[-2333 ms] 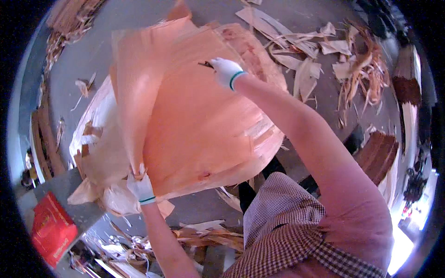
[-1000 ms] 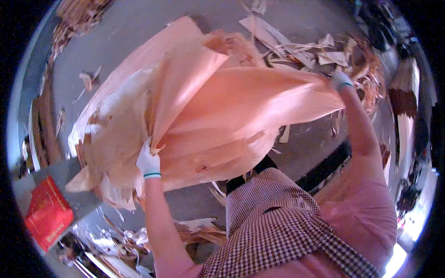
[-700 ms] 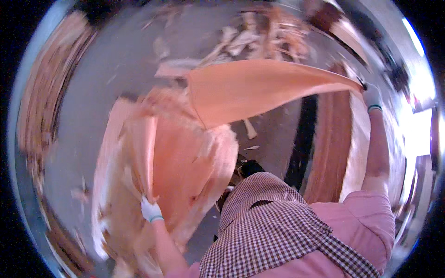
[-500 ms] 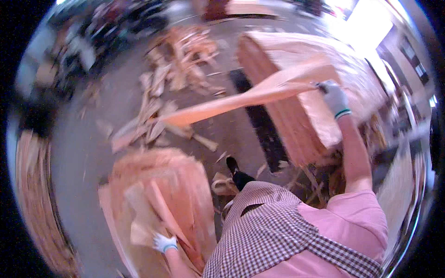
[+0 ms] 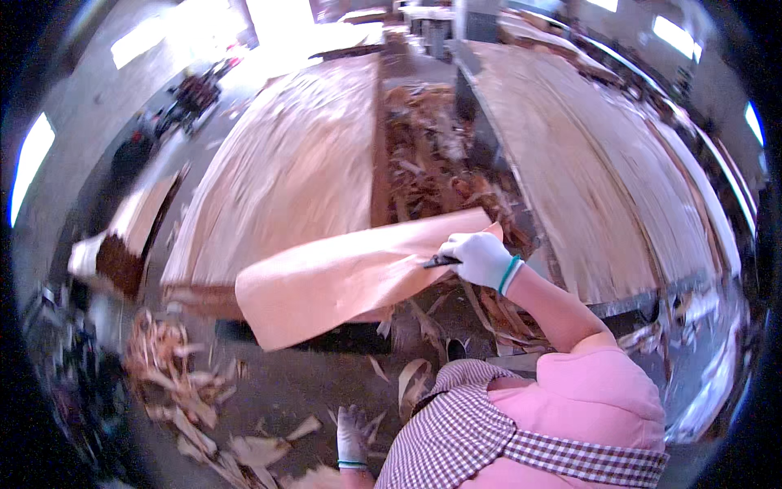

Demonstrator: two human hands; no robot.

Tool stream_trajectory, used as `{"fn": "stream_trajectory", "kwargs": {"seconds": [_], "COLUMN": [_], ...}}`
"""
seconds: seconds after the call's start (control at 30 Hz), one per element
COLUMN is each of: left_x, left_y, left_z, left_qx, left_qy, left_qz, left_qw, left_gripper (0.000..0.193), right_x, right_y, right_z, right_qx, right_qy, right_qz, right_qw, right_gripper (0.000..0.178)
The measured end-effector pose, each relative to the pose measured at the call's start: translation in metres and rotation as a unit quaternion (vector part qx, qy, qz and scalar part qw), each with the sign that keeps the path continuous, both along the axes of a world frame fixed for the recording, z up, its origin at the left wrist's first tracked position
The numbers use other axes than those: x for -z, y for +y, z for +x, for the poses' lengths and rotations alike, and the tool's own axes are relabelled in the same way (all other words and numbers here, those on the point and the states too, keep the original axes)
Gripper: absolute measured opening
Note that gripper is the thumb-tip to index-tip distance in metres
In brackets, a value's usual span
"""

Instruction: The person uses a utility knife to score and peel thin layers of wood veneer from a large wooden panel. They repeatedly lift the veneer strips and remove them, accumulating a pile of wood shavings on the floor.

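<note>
My right hand (image 5: 481,259), in a white glove with a green-edged cuff, is closed on a sheet of wood veneer (image 5: 334,281). A short dark tool (image 5: 441,262) juts from the same fist; its kind is not clear. The pale orange sheet stretches leftward from the hand, curling, in front of the near end of a tall veneer stack (image 5: 301,155). Low in the view, my left hand (image 5: 353,436), gloved too, has its fingers extended and holds nothing. It hangs near wood scraps on the floor.
On the right, veneer sheets lie across a long table (image 5: 595,171). Between it and the stack runs a heap of wood scraps (image 5: 432,155). More torn veneer strips (image 5: 175,367) litter the floor at the left. A smaller veneer pile (image 5: 134,220) stands farther left.
My view has swung right, toward the stack and the long table. The veneer sheet has moved with my right hand. My left hand has left the pile of veneer pieces it was on.
</note>
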State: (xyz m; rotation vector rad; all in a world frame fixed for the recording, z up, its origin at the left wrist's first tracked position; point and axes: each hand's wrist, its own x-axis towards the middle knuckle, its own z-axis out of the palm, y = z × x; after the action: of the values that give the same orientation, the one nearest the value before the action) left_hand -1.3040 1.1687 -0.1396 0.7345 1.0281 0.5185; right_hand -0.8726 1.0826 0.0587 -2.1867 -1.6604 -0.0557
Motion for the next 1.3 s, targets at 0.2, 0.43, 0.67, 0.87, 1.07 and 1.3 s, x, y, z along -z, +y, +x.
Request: {"fn": "stream_trajectory", "kwargs": {"seconds": [0.2,0.43,0.67,0.87,1.07,1.3], "left_x": [-0.054,-0.028,-0.029,-0.070,-0.119,-0.128], "left_y": [0.069,0.155,0.218,0.271,0.346,0.424], "left_z": [0.204,0.420,0.601,0.776,0.952,1.153], "left_qx": [-0.036,-0.058,0.042,0.088,0.158,0.196], "left_qy": [-0.254,-0.254,-0.257,-0.232,-0.233,-0.232], "left_qz": [-0.172,-0.132,-0.031,0.006,0.034,0.056], "left_qw": [0.951,0.956,0.965,0.969,0.959,0.951], "left_gripper": [0.102,0.048,0.028,0.024,0.028,0.028], "right_x": [-0.030,-0.043,-0.023,-0.008,-0.024,-0.009], "right_y": [-0.079,-0.116,-0.113,-0.062,0.020,0.096], "right_z": [0.108,0.207,0.295,0.400,0.527,0.677], "right_qx": [0.054,0.115,0.248,0.366,0.443,0.490], "right_qy": [0.018,0.026,0.093,0.117,0.100,0.120], "right_qz": [0.029,0.041,0.051,0.065,0.055,0.072], "right_qw": [0.998,0.992,0.963,0.921,0.889,0.860], "right_gripper": [0.013,0.024,0.034,0.032,0.022,0.016]}}
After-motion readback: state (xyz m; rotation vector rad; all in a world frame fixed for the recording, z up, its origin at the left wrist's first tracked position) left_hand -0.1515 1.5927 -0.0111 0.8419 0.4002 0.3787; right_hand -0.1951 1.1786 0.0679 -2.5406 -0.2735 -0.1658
